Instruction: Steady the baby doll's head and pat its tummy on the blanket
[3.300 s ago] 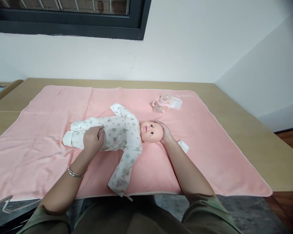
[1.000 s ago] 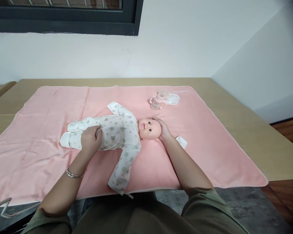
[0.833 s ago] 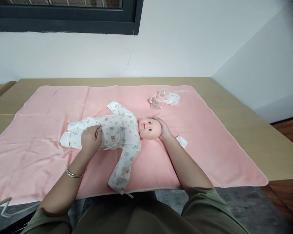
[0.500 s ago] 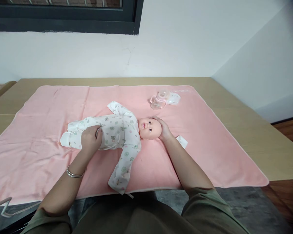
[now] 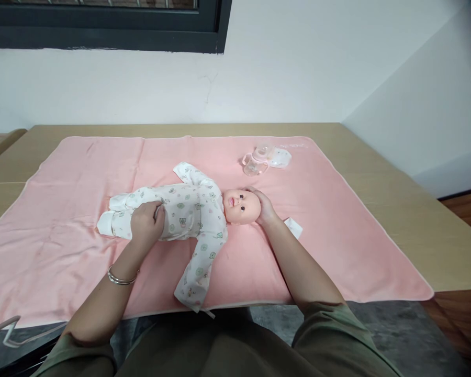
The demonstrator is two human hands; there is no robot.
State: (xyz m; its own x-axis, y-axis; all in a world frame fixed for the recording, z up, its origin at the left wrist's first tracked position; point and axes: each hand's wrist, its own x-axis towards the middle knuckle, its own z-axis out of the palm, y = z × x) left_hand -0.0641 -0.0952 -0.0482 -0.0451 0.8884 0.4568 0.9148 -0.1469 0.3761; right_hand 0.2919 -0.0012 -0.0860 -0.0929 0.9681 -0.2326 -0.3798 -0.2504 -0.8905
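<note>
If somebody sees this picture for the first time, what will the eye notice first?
First the doll in a printed white sleepsuit, lying on its back in the middle of the pink blanket. The left hand rests on its hips and the right hand cups its head. A baby bottle lies behind, near the blanket's far edge.

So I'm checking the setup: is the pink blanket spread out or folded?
Spread out. The pink blanket lies flat over the table, with the doll on it.
</note>
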